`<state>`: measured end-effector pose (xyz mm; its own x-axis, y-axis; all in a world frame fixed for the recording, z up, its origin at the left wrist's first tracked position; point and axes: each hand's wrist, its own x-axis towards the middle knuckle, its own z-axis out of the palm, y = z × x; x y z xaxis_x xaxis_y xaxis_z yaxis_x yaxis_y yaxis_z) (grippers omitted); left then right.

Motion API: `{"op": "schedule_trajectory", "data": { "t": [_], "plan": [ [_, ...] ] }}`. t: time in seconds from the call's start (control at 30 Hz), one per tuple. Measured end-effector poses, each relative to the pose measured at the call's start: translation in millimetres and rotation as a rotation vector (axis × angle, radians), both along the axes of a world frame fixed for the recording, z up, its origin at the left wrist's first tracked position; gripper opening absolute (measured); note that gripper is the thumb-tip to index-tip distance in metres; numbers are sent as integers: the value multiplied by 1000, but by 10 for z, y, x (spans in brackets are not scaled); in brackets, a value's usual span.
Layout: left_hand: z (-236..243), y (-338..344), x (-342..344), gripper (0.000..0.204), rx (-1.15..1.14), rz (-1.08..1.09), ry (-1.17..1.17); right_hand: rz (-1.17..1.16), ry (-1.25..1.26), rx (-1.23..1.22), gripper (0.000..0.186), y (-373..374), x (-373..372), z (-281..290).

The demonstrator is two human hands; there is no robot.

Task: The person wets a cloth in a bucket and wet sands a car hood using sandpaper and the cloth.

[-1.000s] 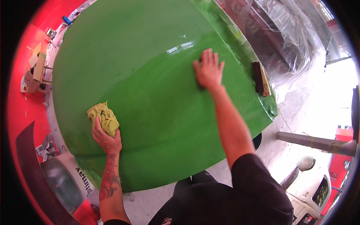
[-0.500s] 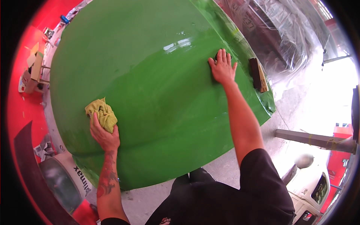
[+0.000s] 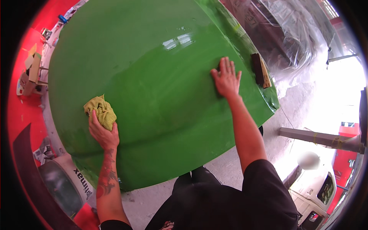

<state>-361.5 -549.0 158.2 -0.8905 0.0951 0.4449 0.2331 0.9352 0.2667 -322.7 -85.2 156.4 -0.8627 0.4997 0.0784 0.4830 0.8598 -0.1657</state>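
A broad green car hood [image 3: 161, 92] spreads out in front of me, glossy and wet in part, duller toward the far left. My left hand [image 3: 103, 132] grips a crumpled yellow-green cloth [image 3: 100, 109] against the hood's left side. Farther right, my right hand [image 3: 227, 79] lies flat on the panel with its fingers stretched out; whether anything is under the palm is hidden. Beyond it, near the right edge, rests a dark sanding block [image 3: 259, 71] with a tan strip along one side.
Plastic sheeting [image 3: 295, 38] covers a dark object at the far right. A grey beam [image 3: 318, 138] juts in at the right, above a white vehicle [image 3: 318, 191]. A cardboard box [image 3: 32, 76] stands on the left beside the red floor [image 3: 27, 115]. A curved dark panel [image 3: 27, 161] is at lower left.
My right hand has slid nearer to me across the hood; a dark patch seen beside its fingers before is no longer plain. The left hand keeps the cloth. The whole view has shifted slightly.
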Motion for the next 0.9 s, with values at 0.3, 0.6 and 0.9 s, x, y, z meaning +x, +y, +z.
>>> {"op": "schedule_trajectory", "data": {
  "t": [0.3, 0.6, 0.9],
  "plan": [
    [-35, -84, -9, 91, -35, 9, 2, 418, -66, -212, 82, -2028, 679, 14],
    [-37, -4, -27, 90, -11, 2, -5, -116, -59, -17, 73, 199, 606, -130],
    [-67, -122, -19, 88, -33, -4, 4, 461, -109, -320, 81, -2109, 1006, -13]
  ]
}}
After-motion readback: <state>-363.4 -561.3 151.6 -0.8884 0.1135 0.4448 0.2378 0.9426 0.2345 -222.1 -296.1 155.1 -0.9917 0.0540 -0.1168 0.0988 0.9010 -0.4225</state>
